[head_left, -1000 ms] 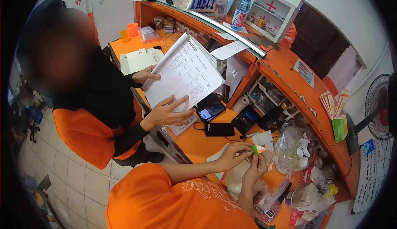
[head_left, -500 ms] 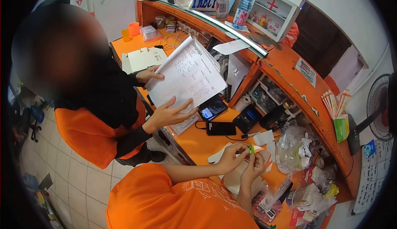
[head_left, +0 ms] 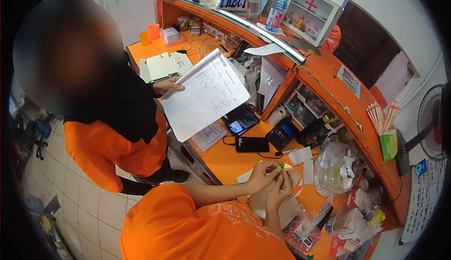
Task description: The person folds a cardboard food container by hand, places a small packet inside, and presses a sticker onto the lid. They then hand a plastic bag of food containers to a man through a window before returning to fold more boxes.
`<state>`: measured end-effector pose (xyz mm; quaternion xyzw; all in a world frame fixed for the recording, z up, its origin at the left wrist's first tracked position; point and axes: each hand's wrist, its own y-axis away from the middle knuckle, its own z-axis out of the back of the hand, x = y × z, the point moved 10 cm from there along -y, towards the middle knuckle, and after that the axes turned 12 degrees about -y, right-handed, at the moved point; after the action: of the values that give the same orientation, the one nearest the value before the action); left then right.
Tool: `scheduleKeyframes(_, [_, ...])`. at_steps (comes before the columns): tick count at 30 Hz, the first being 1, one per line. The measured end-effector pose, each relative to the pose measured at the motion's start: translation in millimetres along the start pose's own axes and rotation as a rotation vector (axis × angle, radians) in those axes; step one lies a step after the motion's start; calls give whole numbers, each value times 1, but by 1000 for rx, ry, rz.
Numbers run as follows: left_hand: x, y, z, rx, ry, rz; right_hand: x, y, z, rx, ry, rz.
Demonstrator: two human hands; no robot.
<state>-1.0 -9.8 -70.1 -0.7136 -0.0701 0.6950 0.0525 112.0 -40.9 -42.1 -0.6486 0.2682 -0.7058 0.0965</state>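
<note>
My left hand (head_left: 262, 178) and my right hand (head_left: 279, 194) meet over the orange desk, fingers pinched together. Between their fingertips is a small green piece (head_left: 282, 167) with a bit of yellow-orange beside it; its kind is too small to make out. Beneath my hands lies a cream-coloured sheet or packet (head_left: 286, 211), partly covered by them. White paper pieces (head_left: 300, 156) lie just beyond my fingers. A crumpled clear plastic bag (head_left: 331, 170) sits to their right.
A co-worker in orange stands at the left, holding an open form pad (head_left: 206, 98) in one hand. Two phones, one a black phone (head_left: 252, 145), and a dark card terminal (head_left: 282, 134) rest on the desk. Plastic-wrapped packets (head_left: 303, 234) lie near my right forearm.
The co-worker's one hand has left the form pad and dropped down; the pad has tilted and shifted slightly left. My hands have moved slightly left, still pinching the green piece.
</note>
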Motion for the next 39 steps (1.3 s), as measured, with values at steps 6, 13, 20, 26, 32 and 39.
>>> scheduleKeyframes(6, [10,6,-1,-6,25,63,-47,21,-3,-147,-490,-349])
scheduleKeyframes(13, [15,10,10,-88,-116,31,-66,27,-19,-168,-882,-533])
scheduleKeyframes(20, [24,7,10,-45,-176,36,-83,26,0,-123,-557,-382])
scheduleKeyframes(26, [35,8,6,-4,-245,8,-93,26,9,-8,-284,-233])
scheduleKeyframes(32, [35,4,7,5,-174,87,-84,22,-2,-65,-424,-314])
scheduleKeyframes(39, [48,2,4,9,-181,68,-96,20,4,-22,-273,-267])
